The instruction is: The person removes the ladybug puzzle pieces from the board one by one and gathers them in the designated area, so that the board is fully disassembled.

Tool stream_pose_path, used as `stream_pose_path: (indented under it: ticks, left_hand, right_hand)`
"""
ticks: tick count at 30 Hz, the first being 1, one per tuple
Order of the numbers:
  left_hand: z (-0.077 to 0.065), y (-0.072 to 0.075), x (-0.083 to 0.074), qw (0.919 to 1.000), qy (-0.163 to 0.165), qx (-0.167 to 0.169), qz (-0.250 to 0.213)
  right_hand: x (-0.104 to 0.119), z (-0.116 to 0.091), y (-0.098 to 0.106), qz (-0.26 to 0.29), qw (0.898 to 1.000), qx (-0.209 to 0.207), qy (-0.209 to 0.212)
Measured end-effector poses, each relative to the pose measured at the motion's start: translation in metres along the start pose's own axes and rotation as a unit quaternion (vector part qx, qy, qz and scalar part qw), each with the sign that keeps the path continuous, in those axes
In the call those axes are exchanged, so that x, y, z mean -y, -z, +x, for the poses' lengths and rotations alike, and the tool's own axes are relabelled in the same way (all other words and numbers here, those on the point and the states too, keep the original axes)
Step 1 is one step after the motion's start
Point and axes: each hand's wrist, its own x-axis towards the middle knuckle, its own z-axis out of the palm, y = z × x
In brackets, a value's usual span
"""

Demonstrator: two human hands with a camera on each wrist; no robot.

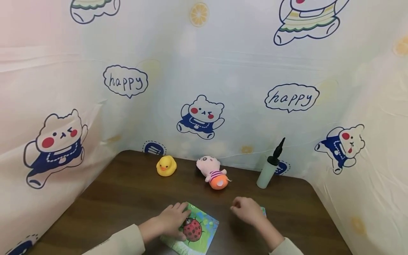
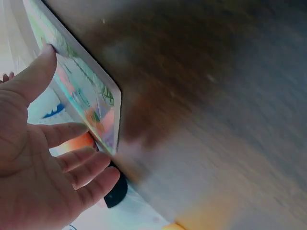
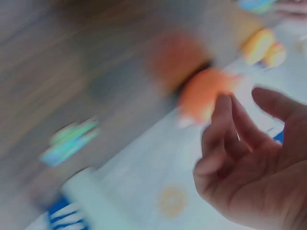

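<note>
A flat square board with a red ladybug picture (image 1: 192, 230) lies on the table, green and blue around the insect. My left hand (image 1: 172, 220) rests over its left side, covering part of it. In the left wrist view the thumb touches the face of the board (image 2: 93, 91) and the other fingers stretch along its edge. Right of the board, my right hand (image 1: 248, 211) hovers over the table with fingers loosely bent. The right wrist view shows its thumb (image 3: 273, 101) apart from the fingers, nothing between them. Small colourful flat pieces (image 3: 72, 141) lie near it, mostly hidden in the head view.
Along the back of the table (image 1: 127, 184) stand a yellow rubber duck (image 1: 166, 166), a pink plush toy (image 1: 214, 173) in orange bottoms, and a pale green hand pump (image 1: 267, 173) with a black nozzle. A printed cloth (image 1: 239, 117) hangs behind and at both sides.
</note>
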Motion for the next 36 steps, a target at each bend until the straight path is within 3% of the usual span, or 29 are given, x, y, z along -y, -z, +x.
stream_pose_path:
  ticks: [4, 9, 12, 19, 26, 29, 31, 36]
  left_hand:
    - [-0.005, 0.001, 0.005, 0.9993, 0.020, 0.016, -0.027]
    - [-0.012, -0.002, 0.005, 0.9987, 0.020, 0.012, -0.045]
    - [-0.013, -0.004, 0.002, 0.9990, 0.014, 0.018, -0.037]
    - [-0.016, 0.002, -0.003, 0.9997, 0.010, 0.023, 0.005]
    - [-0.015, 0.004, -0.004, 0.9993, 0.013, 0.007, 0.033]
    - [-0.013, 0.004, -0.005, 0.9990, 0.012, 0.004, 0.043]
    - [-0.012, 0.005, -0.005, 0.9990, 0.014, 0.004, 0.043]
    - [-0.011, 0.003, -0.007, 0.9991, 0.015, -0.004, 0.041]
  right_hand:
    - [0.036, -0.004, -0.014, 0.046, 0.995, 0.073, 0.039]
    - [0.062, -0.002, -0.033, 0.050, 0.993, 0.099, 0.035]
    - [0.066, 0.000, -0.042, 0.048, 0.990, 0.128, 0.023]
    - [0.066, 0.004, -0.050, 0.082, 0.976, 0.196, 0.040]
    - [0.065, 0.006, -0.048, 0.193, 0.945, 0.263, 0.011]
    - [0.065, 0.005, -0.049, 0.221, 0.936, 0.274, 0.012]
    - [0.065, 0.004, -0.049, 0.227, 0.935, 0.272, 0.016]
    - [0.068, 0.000, -0.050, 0.178, 0.953, 0.245, 0.009]
